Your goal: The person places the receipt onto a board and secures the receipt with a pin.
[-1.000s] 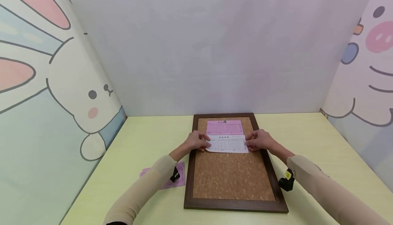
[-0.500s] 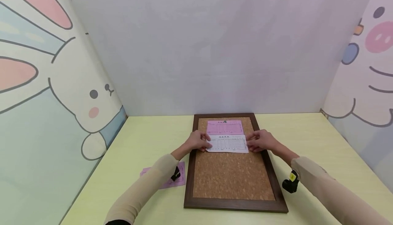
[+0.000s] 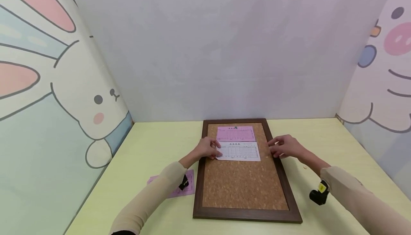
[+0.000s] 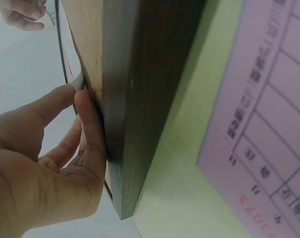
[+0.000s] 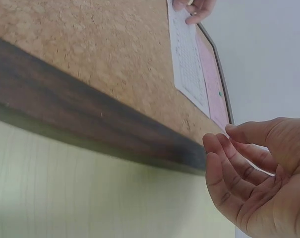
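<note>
A white printed form (image 3: 239,151) lies across the corkboard (image 3: 244,185), just below a pink printed form (image 3: 235,133) that has a green pushpin (image 3: 236,127) near its top edge. My left hand (image 3: 208,147) pinches the white form's left edge between thumb and finger; in the left wrist view that edge curls up slightly at the fingertips. Over the right side of the dark wooden frame (image 3: 287,192) is my right hand (image 3: 287,146), apart from the paper. Its fingers are loosely bent and hold nothing in the right wrist view.
More pink forms (image 3: 186,185) lie on the pale yellow table (image 3: 154,138) left of the board, partly hidden under the left forearm. A tiny round object (image 3: 305,167) sits on the table near the right wrist. A grey wall (image 3: 224,49) stands behind.
My right hand has let go of the white form's right edge and moved right, over the board's frame. The left hand keeps its grip on the left edge.
</note>
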A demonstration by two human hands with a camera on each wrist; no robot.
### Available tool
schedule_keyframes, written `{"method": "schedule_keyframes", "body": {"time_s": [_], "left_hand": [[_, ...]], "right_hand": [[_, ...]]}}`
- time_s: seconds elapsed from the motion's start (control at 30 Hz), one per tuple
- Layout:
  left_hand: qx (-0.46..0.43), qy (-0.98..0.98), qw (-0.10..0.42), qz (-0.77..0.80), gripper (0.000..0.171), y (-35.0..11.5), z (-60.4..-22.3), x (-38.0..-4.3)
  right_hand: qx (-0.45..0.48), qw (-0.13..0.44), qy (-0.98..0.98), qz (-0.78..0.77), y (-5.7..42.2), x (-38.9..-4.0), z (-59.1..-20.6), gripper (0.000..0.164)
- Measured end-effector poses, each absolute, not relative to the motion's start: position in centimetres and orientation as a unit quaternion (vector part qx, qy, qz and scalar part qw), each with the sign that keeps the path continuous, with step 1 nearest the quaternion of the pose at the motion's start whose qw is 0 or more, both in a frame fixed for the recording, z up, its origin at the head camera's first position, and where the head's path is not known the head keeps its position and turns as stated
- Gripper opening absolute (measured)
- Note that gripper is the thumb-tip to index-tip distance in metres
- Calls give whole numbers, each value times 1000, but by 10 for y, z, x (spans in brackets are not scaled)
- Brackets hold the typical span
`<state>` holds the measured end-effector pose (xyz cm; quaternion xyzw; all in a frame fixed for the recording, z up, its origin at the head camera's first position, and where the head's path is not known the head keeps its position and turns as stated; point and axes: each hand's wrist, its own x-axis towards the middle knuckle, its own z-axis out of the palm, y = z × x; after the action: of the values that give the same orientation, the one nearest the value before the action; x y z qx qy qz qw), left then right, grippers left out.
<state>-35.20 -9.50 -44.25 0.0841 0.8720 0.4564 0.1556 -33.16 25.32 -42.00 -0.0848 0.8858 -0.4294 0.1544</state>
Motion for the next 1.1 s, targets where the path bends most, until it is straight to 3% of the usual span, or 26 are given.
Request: {"method": "schedule_keyframes", "body": {"time_s": [0.5,1.1], "left_hand": [[92,875,150,451,24,-97,-443,-352],[105,882,146,437,23,-96,-441,-350]], "right_hand": [[-91,160,896,-404,318,-315,-400,38],[-53,182,899,-396,362,-296,-419,33]]}}
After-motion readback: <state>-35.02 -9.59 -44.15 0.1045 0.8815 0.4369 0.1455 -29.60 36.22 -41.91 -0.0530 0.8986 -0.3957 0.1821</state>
